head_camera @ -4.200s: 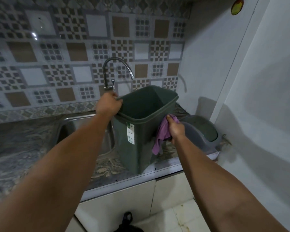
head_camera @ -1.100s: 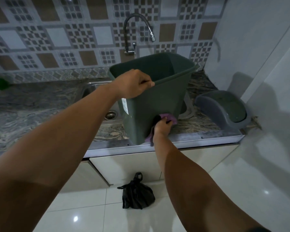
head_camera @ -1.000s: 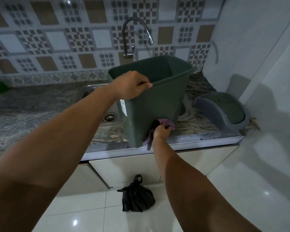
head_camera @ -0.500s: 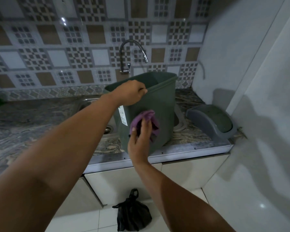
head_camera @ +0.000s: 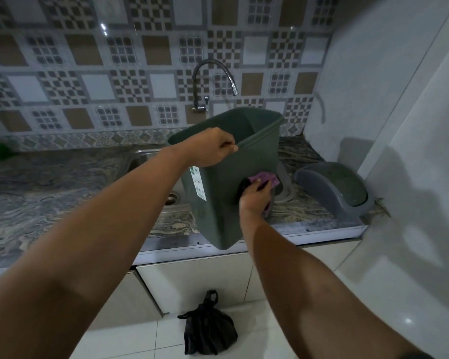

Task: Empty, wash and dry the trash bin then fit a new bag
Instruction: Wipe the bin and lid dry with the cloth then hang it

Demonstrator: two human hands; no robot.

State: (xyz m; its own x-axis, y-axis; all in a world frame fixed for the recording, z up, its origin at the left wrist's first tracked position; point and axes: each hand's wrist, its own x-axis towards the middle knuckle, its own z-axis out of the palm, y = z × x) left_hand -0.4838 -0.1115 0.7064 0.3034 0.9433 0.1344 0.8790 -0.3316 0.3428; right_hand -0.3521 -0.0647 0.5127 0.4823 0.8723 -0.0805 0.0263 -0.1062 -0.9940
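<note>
The left hand (head_camera: 213,149) gripped the tilted bin's (head_camera: 231,193) rim above the counter (head_camera: 62,193); the right hand (head_camera: 254,196) pressed a clutched cloth (head_camera: 266,177) against its side.

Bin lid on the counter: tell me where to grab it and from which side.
Take the grey bin lid by its raised near rim, coming from above and the front. It lies flat on the counter, right of the green bin, close to the wall corner, so the far and right sides look cramped.
</note>
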